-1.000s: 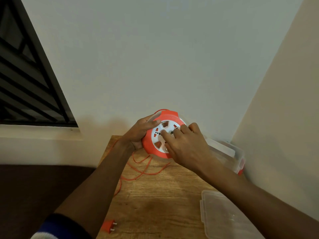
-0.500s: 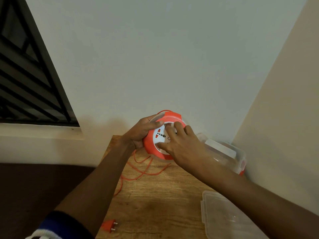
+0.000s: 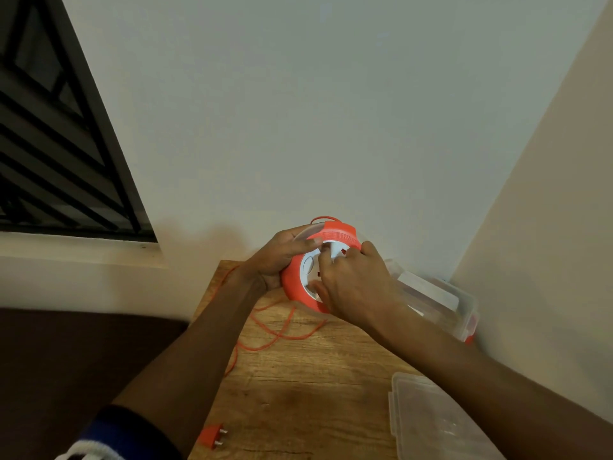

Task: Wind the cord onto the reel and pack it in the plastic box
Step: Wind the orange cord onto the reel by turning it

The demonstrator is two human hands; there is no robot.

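Wooden table (image 3: 298, 376) | left hand (image 3: 275, 257) grips reel (image 3: 295, 283) | right hand (image 3: 355, 287) fingers curled, seemingly pinching its hub | cord (image 3: 282, 330) loose

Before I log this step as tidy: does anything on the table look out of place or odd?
Nothing damaged. The orange cord lies in loose loops on the table, its plug near the front edge, unwound. Both hands hold the reel; the plastic box sits open, lid apart.

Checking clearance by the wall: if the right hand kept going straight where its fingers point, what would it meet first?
The right hand already rests on the reel, fingers toward the left hand. Further on, probably the left thumb, though depth is unclear.
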